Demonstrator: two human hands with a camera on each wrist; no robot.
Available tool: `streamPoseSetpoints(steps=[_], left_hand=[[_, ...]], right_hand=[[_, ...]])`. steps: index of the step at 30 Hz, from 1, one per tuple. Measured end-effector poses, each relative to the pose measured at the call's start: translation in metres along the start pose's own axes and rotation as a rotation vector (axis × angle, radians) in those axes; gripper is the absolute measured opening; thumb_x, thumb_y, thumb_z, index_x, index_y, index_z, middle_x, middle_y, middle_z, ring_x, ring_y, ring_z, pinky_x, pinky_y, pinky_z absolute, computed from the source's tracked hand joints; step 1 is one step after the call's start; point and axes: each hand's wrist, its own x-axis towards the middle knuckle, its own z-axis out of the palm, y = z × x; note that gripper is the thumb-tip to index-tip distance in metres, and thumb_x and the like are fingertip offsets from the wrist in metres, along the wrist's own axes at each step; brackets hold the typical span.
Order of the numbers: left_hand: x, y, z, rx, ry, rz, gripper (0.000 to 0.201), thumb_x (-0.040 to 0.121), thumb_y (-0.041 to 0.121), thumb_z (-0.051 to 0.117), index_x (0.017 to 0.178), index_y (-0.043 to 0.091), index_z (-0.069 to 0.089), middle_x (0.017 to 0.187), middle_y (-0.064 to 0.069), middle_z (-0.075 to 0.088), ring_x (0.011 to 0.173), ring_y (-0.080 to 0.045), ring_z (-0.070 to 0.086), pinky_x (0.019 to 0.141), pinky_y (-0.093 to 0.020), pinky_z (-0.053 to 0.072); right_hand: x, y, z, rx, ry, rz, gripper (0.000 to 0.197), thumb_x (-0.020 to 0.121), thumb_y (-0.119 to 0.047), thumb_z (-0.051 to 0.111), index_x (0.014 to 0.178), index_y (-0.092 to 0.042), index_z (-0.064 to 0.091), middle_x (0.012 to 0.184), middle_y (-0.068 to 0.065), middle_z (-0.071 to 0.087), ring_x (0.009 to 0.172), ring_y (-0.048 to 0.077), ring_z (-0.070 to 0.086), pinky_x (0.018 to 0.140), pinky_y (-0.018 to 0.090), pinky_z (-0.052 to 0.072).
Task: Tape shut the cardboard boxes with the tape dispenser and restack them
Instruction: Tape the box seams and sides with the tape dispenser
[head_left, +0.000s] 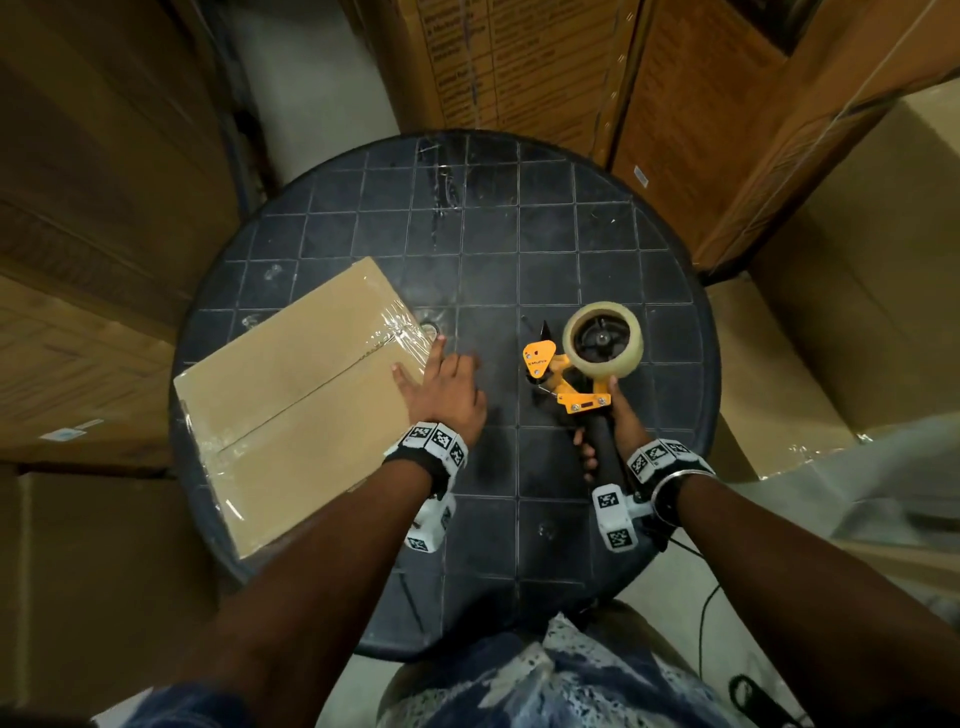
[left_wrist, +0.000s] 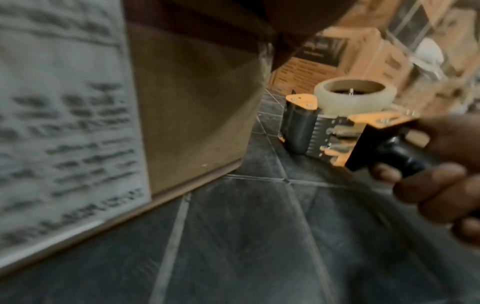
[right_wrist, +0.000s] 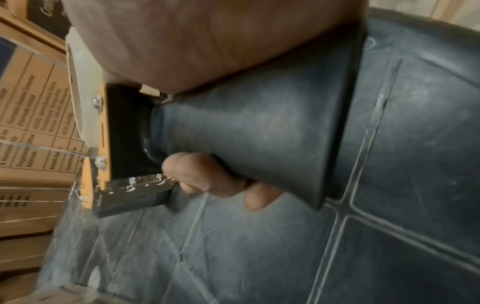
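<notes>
A flat brown cardboard box (head_left: 291, 395) lies on the left of the round dark table (head_left: 519, 249), clear tape over its two ends. My left hand (head_left: 441, 379) rests flat on the box's right corner, fingers straight. In the left wrist view the box's side (left_wrist: 192, 107) bears a white printed label (left_wrist: 64, 123). My right hand (head_left: 602, 436) grips the black handle of the orange tape dispenser (head_left: 576, 364), which carries a roll of clear tape (head_left: 602, 340) and stands to the right of the box. The handle (right_wrist: 246, 131) fills the right wrist view with my fingers (right_wrist: 197, 172) curled round it.
Large cardboard cartons (head_left: 545, 67) stand stacked behind and to both sides of the table. More cartons (head_left: 93, 218) crowd the left. A black cable (head_left: 706, 597) runs over the pale floor at lower right. The far half of the table holds only scraps of tape.
</notes>
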Motion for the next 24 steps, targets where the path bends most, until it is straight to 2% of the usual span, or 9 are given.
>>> streamPoseSetpoints(steps=[3,6,12,14,15,17,18,20,24], left_hand=[[-0.009,0.005,0.003,-0.085,0.020,-0.037,0.034,0.089,0.024,0.044,0.123,0.027,0.047,0.151,0.003,0.040,0.152,-0.015,0.003,0.113,-0.068,-0.001],[-0.023,0.005,0.009,-0.123,0.028,-0.013,0.035,0.090,0.023,0.047,0.124,0.027,0.046,0.153,0.003,0.037,0.151,-0.014,0.003,0.117,-0.062,-0.004],[-0.042,0.005,0.013,-0.222,0.090,0.036,0.055,0.084,0.006,0.053,0.134,0.028,0.043,0.155,0.002,0.034,0.151,-0.014,0.009,0.119,-0.051,-0.005],[-0.041,0.007,0.011,-0.262,0.119,0.005,0.059,0.084,0.005,0.054,0.137,0.027,0.042,0.155,0.005,0.032,0.151,-0.014,0.010,0.119,-0.052,-0.004],[-0.039,0.007,0.011,-0.277,0.126,-0.016,0.060,0.085,0.006,0.055,0.140,0.026,0.041,0.158,0.005,0.028,0.151,-0.015,0.010,0.119,-0.052,-0.003],[-0.037,0.003,0.014,-0.311,0.144,-0.042,0.058,0.092,0.018,0.054,0.147,0.023,0.036,0.163,0.003,0.019,0.151,-0.018,0.007,0.121,-0.052,0.003],[-0.036,-0.002,0.015,-0.336,0.157,-0.043,0.057,0.096,0.026,0.050,0.150,0.022,0.032,0.164,0.002,0.015,0.152,-0.019,0.005,0.122,-0.052,0.007],[-0.036,-0.013,0.012,-0.335,0.169,-0.040,0.058,0.101,0.035,0.041,0.154,0.020,0.024,0.165,0.003,0.010,0.152,-0.020,0.003,0.121,-0.054,0.010],[-0.034,-0.042,0.003,-0.157,0.097,-0.024,0.063,0.103,0.047,0.027,0.157,0.020,0.009,0.165,0.003,0.002,0.152,-0.019,-0.004,0.118,-0.055,0.001]], right_hand=[[-0.001,-0.002,-0.001,0.004,0.032,-0.028,0.098,0.085,-0.093,0.020,0.071,-0.004,0.059,0.049,0.008,0.049,0.038,0.021,0.045,0.051,0.027,0.041],[0.003,0.003,-0.001,0.043,0.055,-0.061,0.096,0.089,-0.088,0.019,0.073,-0.003,0.058,0.048,0.009,0.053,0.035,0.022,0.049,0.045,0.025,0.045],[0.017,0.014,0.001,0.146,0.170,-0.147,0.093,0.097,-0.080,0.022,0.080,0.001,0.063,0.053,0.011,0.058,0.037,0.021,0.054,0.037,0.025,0.047],[0.020,0.014,0.001,0.114,0.217,-0.144,0.102,0.091,-0.088,0.021,0.089,0.003,0.067,0.064,0.015,0.062,0.045,0.023,0.059,0.047,0.030,0.055],[0.021,0.013,0.003,0.041,0.282,-0.137,0.112,0.084,-0.095,0.020,0.103,0.003,0.070,0.080,0.019,0.067,0.060,0.026,0.065,0.065,0.037,0.060],[0.016,0.009,0.003,-0.159,0.477,-0.168,0.113,0.088,-0.091,0.018,0.134,0.002,0.062,0.128,0.027,0.064,0.111,0.038,0.065,0.106,0.047,0.045],[0.009,0.007,0.005,-0.256,0.565,-0.196,0.101,0.097,-0.081,0.018,0.140,0.002,0.059,0.141,0.029,0.056,0.129,0.041,0.056,0.114,0.048,0.036],[0.005,0.010,0.003,-0.354,0.654,-0.250,0.089,0.104,-0.070,0.020,0.136,0.003,0.060,0.144,0.031,0.055,0.133,0.044,0.052,0.112,0.049,0.037],[-0.009,0.019,0.009,-0.398,0.829,-0.412,0.061,0.107,-0.058,0.037,0.122,-0.004,0.062,0.130,0.026,0.059,0.122,0.044,0.056,0.094,0.043,0.040]])
